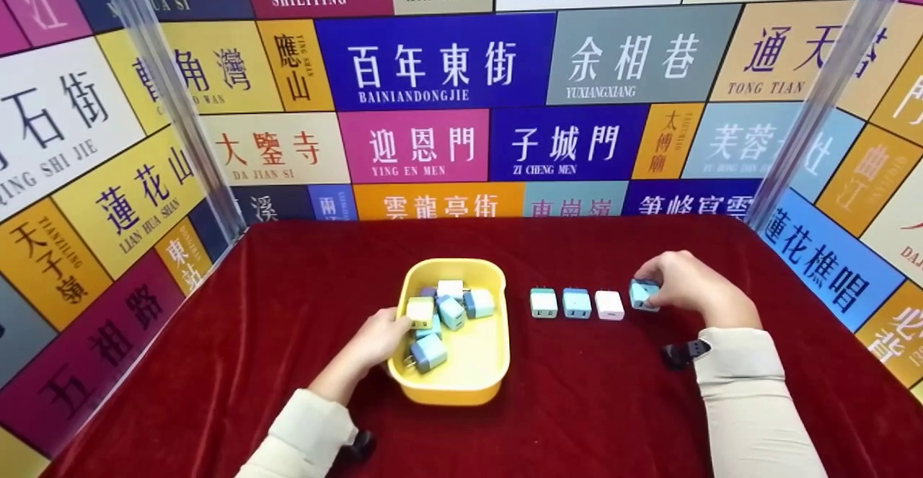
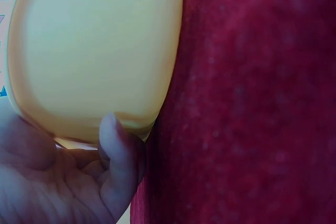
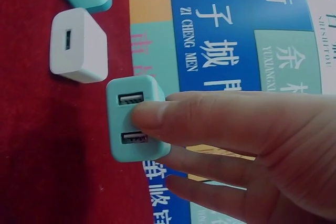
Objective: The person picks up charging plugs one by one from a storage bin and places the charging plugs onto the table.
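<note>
My right hand [image 1: 685, 283] pinches a light-blue USB wall charger [image 3: 118, 121] at the right end of a row. Two USB ports face the right wrist camera, and the thumb lies over its front. Beside it in the row are a white charger [image 1: 610, 306], a blue charger [image 1: 577, 304] and a white-and-teal charger [image 1: 544, 304]. My left hand [image 1: 378, 337] grips the left side of a yellow plastic tub [image 1: 461, 396], thumb at the rim and fingers against the outer wall in the left wrist view. Several chargers [image 1: 451, 312] lie jumbled in the tub's left and far part.
A dark red velvet cloth [image 1: 577, 406] covers the table. Behind it and at both sides stand panels of colourful Chinese place-name signs [image 1: 433, 60]. Clear corner posts [image 1: 815, 96] rise at the back left and back right.
</note>
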{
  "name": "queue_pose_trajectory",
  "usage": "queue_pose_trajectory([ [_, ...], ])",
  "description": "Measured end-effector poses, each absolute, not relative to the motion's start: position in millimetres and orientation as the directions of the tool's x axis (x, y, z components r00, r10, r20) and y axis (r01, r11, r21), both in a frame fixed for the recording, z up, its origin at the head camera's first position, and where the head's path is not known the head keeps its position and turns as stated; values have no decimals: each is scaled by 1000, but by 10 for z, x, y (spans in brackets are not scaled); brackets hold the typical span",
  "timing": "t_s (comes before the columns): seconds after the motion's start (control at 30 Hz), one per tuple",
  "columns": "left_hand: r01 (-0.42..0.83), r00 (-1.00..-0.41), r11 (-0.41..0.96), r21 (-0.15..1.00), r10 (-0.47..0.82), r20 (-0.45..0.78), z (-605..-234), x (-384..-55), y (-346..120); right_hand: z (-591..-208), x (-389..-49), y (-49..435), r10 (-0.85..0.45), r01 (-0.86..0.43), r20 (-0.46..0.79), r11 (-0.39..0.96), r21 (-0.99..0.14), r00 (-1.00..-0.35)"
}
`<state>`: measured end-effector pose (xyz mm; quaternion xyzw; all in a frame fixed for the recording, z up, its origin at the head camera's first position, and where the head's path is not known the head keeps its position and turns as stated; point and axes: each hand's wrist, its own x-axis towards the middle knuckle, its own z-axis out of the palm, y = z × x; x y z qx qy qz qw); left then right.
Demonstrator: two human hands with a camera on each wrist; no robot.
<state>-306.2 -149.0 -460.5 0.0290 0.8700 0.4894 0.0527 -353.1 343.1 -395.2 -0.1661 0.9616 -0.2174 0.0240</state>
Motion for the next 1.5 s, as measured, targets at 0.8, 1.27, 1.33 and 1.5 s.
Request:
queue_pose_trajectory([
  [0.8,0,-993,513,859,101,-60,-4609,-3051,-1501,-4178,-3630,3483,-333,-297,-9,852,-432,-943],
  [1.27,5,-993,510,860,102,-55,-4643,-3083,-1502,-4206,-3634,3479,-324,-278,-26,846,-455,-946],
  [1.33,-3,-993,507,862,102,-64,-4646,-3088,-1501,-4206,-3632,3478,-324,-274,-34,846,-458,-945],
  [1.5,-3,-993,512,859,101,-64,-4639,-3084,-1503,-4190,-3623,3475,-324,-271,-40,846,-460,-945],
])
